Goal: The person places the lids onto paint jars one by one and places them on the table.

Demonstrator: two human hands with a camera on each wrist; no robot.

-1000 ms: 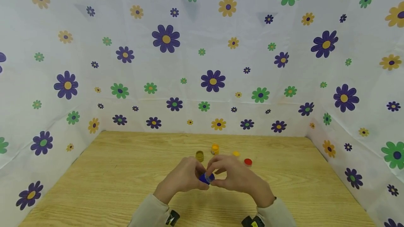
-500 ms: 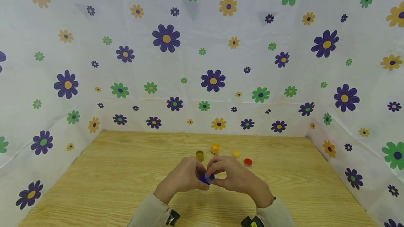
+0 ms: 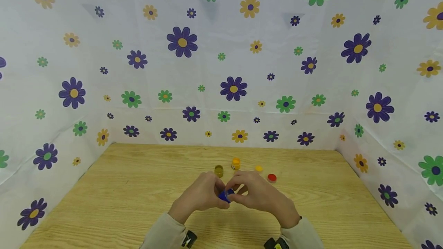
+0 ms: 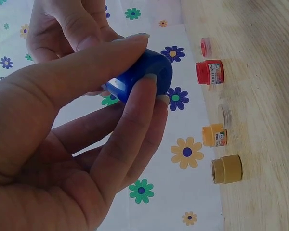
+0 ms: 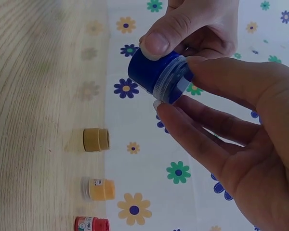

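Note:
A small blue paint jar point(image 3: 224, 196) is held tilted above the table between both hands. My left hand point(image 3: 200, 193) grips its body, thumb on one side and fingers on the other, as the left wrist view shows. On the jar's clear screw lid point(image 5: 171, 79) lie the thumb and fingertips of my right hand point(image 3: 259, 192), pinching its rim. The lid sits on the jar's mouth in the right wrist view. Part of the blue jar is covered by fingers in the head view.
On the wooden table point(image 3: 138, 187) beyond the hands stand a mustard jar point(image 3: 219, 171) and a yellow-orange jar point(image 3: 236, 163), both lidless. A yellow lid point(image 3: 258, 168) and a red lid point(image 3: 272, 178) lie rightward. A red jar point(image 4: 209, 72) shows in the wrist views. Flowered cloth surrounds the table.
My right thumb and fingers have shifted slightly round the lid, the thumb coming higher. The left hand and the jar stay in nearly the same place.

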